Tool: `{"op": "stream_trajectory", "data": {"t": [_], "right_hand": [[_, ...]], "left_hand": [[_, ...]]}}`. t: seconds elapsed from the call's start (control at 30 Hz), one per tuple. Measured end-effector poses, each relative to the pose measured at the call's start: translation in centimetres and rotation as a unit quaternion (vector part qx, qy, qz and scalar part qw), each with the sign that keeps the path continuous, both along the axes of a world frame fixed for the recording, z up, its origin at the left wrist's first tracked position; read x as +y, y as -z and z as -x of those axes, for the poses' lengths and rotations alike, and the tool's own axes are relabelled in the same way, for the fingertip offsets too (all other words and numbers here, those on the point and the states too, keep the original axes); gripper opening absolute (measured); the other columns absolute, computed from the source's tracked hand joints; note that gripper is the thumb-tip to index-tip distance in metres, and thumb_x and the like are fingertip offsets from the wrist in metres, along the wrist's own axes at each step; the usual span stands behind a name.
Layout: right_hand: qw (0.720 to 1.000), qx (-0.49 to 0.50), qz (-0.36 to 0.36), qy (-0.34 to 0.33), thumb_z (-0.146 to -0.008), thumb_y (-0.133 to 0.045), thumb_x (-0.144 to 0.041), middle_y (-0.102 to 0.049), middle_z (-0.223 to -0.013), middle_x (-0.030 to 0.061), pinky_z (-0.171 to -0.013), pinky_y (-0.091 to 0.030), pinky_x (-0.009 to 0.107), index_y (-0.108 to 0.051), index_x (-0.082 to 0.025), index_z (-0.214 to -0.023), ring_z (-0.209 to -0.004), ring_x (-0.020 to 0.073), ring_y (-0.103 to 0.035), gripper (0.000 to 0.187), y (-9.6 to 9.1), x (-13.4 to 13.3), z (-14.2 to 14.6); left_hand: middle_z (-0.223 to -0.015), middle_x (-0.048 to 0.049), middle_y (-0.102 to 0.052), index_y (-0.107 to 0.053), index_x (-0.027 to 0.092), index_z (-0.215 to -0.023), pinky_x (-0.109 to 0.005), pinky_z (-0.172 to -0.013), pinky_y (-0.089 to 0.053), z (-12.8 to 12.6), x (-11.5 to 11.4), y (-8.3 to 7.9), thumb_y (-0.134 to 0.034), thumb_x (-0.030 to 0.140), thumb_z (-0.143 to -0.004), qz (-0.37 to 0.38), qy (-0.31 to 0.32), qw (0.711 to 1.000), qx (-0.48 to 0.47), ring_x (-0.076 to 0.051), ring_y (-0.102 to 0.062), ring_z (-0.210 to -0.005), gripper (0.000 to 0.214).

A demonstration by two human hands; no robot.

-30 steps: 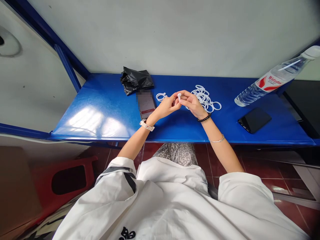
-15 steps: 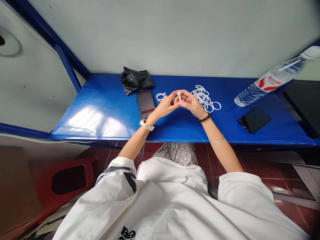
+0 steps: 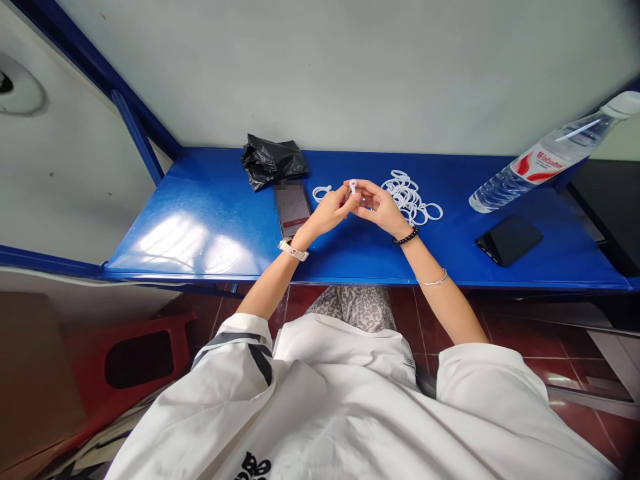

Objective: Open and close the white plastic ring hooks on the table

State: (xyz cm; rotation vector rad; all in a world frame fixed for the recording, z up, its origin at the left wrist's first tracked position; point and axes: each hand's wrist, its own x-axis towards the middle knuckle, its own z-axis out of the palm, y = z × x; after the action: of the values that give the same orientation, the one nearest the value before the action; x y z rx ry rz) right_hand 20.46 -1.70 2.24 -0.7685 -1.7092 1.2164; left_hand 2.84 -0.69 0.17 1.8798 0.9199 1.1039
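My left hand (image 3: 330, 212) and my right hand (image 3: 380, 208) meet above the blue table (image 3: 210, 220), fingertips pinched together on a small white plastic ring piece (image 3: 353, 186). Its knobbed end sticks up between my fingers. A heap of several white plastic rings (image 3: 410, 197) lies just right of my right hand. One more white ring (image 3: 321, 193) lies on the table by my left hand's fingers. My left wrist has a pale watch band, my right a black bead bracelet and a thin bangle.
A phone with a lit screen (image 3: 293, 208) lies left of my hands, a crumpled black plastic bag (image 3: 273, 162) behind it. A dark phone (image 3: 509, 239) and a lying water bottle (image 3: 545, 160) are at the right. A red stool (image 3: 130, 360) stands lower left.
Both hands have shifted slightly left and away with the white piece still pinched between them. Nothing on the table has moved.
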Motion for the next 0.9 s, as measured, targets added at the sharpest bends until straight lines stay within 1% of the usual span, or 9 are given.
{"op": "stream_trajectory", "data": {"t": [0.07, 0.17, 0.37, 0.43, 0.5, 0.57, 0.7, 0.8, 0.9], "right_hand": [[1.000, -0.006, -0.009, 0.021, -0.074, -0.090, -0.051, -0.074, -0.105, 0.0038, -0.089, -0.064, 0.037, -0.069, -0.027, -0.121, -0.101, 0.0236, -0.072, 0.057, 0.2, 0.1, 0.0], [0.998, -0.020, -0.033, 0.046, -0.077, -0.087, -0.050, -0.074, -0.110, 0.0046, -0.088, -0.064, 0.036, -0.068, -0.027, -0.123, -0.100, 0.0234, -0.071, 0.055, 0.6, 0.3, 0.0], [0.989, -0.076, -0.106, 0.066, -0.085, -0.079, -0.047, -0.072, -0.102, 0.0036, -0.080, -0.062, 0.037, -0.064, -0.029, -0.128, -0.089, 0.0226, -0.069, 0.049, 1.4, 0.8, -0.3], [0.986, -0.096, -0.118, 0.069, -0.088, -0.075, -0.045, -0.071, -0.102, 0.0037, -0.078, -0.061, 0.037, -0.063, -0.029, -0.131, -0.087, 0.0226, -0.068, 0.047, 1.6, 1.0, -0.5], [0.980, -0.121, -0.131, 0.083, -0.090, -0.072, -0.042, -0.072, -0.102, 0.0040, -0.077, -0.060, 0.038, -0.063, -0.029, -0.131, -0.085, 0.0226, -0.068, 0.044, 1.6, 1.2, -0.7], [0.969, -0.155, -0.152, 0.120, -0.093, -0.067, -0.036, -0.072, -0.099, 0.0046, -0.078, -0.059, 0.039, -0.065, -0.027, -0.127, -0.083, 0.0228, -0.067, 0.036, 1.5, 1.4, -1.0], [0.923, -0.246, -0.200, 0.217, -0.094, -0.058, -0.022, -0.071, -0.095, 0.0075, -0.088, -0.056, 0.044, -0.070, -0.023, -0.103, -0.087, 0.0255, -0.066, 0.016, 1.3, 2.1, -2.0], [0.901, -0.294, -0.204, 0.245, -0.093, -0.054, -0.017, -0.070, -0.094, 0.0087, -0.087, -0.055, 0.046, -0.069, -0.022, -0.094, -0.092, 0.0276, -0.066, 0.016, 1.6, 2.7, -2.6], [0.887, -0.327, -0.210, 0.251, -0.093, -0.054, -0.018, -0.071, -0.094, 0.0096, -0.087, -0.054, 0.049, -0.068, -0.023, -0.090, -0.095, 0.0301, -0.064, 0.014, 2.2, 3.0, -2.7]], "left_hand": [[-0.068, 0.0005, -0.058, -0.059, 0.021, -0.094, -0.027, -0.057, -0.039, -0.1, -0.1, -0.1, -0.054, 0.077, -0.095, 0.005, -0.006, 1.000, -0.011, -0.013, -0.052, -0.057, 0.056], [-0.071, 0.0010, -0.060, -0.061, 0.021, -0.106, -0.027, -0.059, -0.041, -0.1, -0.3, -0.3, -0.063, 0.068, -0.096, 0.001, -0.024, 0.999, -0.025, -0.014, -0.054, -0.060, 0.048], [-0.071, 0.0032, -0.058, -0.060, 0.021, -0.106, -0.023, -0.062, -0.042, 0.0, -0.5, -0.9, -0.069, 0.048, -0.097, -0.030, -0.075, 0.997, 0.017, -0.012, -0.057, -0.065, 0.030], [-0.073, 0.0033, -0.059, -0.061, 0.021, -0.108, -0.023, -0.063, -0.044, 0.2, -0.4, -1.0, -0.071, 0.044, -0.096, -0.033, -0.094, 0.994, 0.041, -0.012, -0.059, -0.066, 0.027], [-0.074, 0.0029, -0.059, -0.062, 0.021, -0.109, -0.024, -0.066, -0.046, 0.4, -0.2, -0.9, -0.074, 0.042, -0.094, -0.047, -0.130, 0.987, 0.076, -0.013, -0.060, -0.068, 0.029], [-0.078, 0.0005, -0.061, -0.062, 0.021, -0.111, -0.027, -0.072, -0.049, 0.9, 0.0, -0.6, -0.077, 0.041, -0.092, -0.069, -0.179, 0.974, 0.122, -0.017, -0.063, -0.076, 0.030], [-0.100, -0.0103, -0.067, -0.064, 0.021, -0.116, -0.037, -0.090, -0.053, 2.2, 0.6, -0.1, -0.078, 0.037, -0.092, -0.100, -0.255, 0.936, 0.222, -0.029, -0.066, -0.107, 0.033], [-0.115, -0.0159, -0.066, -0.065, 0.021, -0.120, -0.042, -0.096, -0.053, 2.8, 0.8, 0.0, -0.078, 0.032, -0.091, -0.087, -0.279, 0.914, 0.282, -0.037, -0.061, -0.122, 0.034], [-0.124, -0.0189, -0.064, -0.064, 0.020, -0.125, -0.047, -0.101, -0.052, 2.9, 0.7, -0.2, -0.072, 0.025, -0.093, -0.067, -0.285, 0.899, 0.327, -0.041, -0.058, -0.129, 0.033]]}}
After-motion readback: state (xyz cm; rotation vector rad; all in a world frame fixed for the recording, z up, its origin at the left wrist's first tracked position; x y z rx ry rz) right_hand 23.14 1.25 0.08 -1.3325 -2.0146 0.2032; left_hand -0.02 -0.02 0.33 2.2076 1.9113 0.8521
